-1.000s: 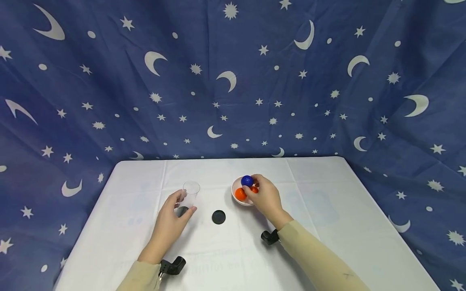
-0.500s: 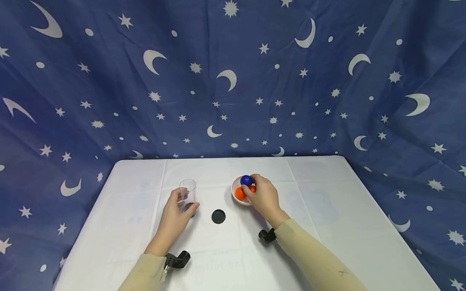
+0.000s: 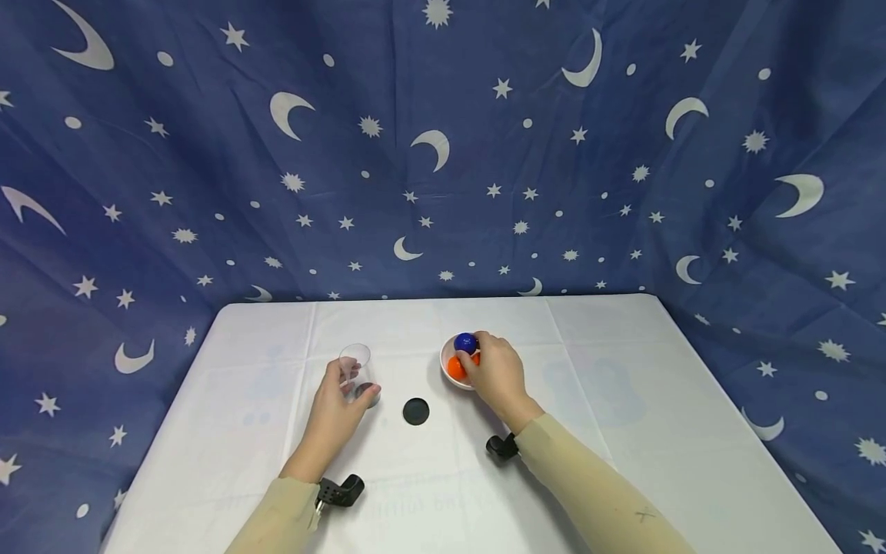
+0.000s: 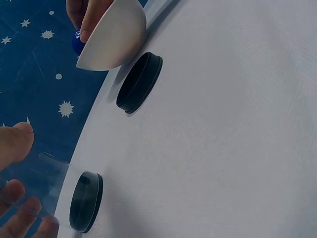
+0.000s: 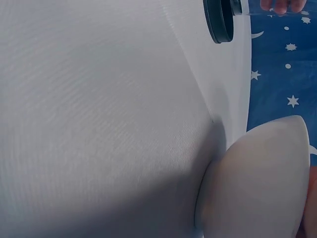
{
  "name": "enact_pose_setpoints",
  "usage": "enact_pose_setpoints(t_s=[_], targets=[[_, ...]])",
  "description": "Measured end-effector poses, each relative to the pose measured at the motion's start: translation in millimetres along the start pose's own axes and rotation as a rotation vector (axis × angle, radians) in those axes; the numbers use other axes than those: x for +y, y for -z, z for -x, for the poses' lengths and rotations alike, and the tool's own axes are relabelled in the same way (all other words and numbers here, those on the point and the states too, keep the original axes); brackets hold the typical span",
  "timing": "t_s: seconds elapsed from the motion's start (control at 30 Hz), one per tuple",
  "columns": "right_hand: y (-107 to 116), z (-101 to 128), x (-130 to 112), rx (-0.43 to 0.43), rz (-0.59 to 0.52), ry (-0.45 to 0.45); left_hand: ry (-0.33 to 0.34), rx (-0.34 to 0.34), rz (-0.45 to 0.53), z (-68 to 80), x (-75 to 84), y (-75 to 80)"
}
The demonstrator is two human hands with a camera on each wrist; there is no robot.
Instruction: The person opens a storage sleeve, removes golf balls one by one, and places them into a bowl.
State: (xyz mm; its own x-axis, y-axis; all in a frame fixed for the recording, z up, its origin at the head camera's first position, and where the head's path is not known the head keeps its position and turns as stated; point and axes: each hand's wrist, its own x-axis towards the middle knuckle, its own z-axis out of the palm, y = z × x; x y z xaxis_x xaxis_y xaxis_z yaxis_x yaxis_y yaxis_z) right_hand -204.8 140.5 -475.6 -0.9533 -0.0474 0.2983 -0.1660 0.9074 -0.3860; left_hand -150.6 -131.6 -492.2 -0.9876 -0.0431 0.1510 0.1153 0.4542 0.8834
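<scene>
My left hand (image 3: pixel 328 419) holds a clear plastic jar (image 3: pixel 356 357) with a black base (image 4: pixel 86 202), thumb on one side and fingers round the other. Its top is uncovered. The base is at the white cloth in the left wrist view. My right hand (image 3: pixel 500 378) pinches a blue ball (image 3: pixel 466 343) between thumb and fingers, over a white bowl (image 5: pixel 262 183). Inside the bowl are orange balls (image 3: pixel 456 368), partly hidden by the right fingers. Between the two hands lies a round black lid (image 3: pixel 416 412), hollow side up.
All of it stands on a table under a white cloth (image 3: pixel 429 485). Behind the table hangs a blue curtain (image 3: pixel 471 169) with stars and moons. A black wrist camera (image 3: pixel 341 491) sits at the left wrist, another black camera (image 3: pixel 502 448) at the right.
My left hand has moved slightly right and away from me, and the jar now stands closer to upright. My right hand with the blue ball has shifted a little left over the bowl.
</scene>
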Motion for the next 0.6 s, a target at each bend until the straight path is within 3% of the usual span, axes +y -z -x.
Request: enact_pose_setpoints(t_s=[0.4, 0.6], targets=[[-3.9, 0.0, -4.4, -0.006, -0.028, -0.002, 0.000, -0.023, 0.006, -2.5, 0.1, -4.1], [-4.0, -0.1, -4.8, 0.017, -0.030, 0.010, -0.048, -0.020, -0.023, -1.4, -2.0, -6.0]])
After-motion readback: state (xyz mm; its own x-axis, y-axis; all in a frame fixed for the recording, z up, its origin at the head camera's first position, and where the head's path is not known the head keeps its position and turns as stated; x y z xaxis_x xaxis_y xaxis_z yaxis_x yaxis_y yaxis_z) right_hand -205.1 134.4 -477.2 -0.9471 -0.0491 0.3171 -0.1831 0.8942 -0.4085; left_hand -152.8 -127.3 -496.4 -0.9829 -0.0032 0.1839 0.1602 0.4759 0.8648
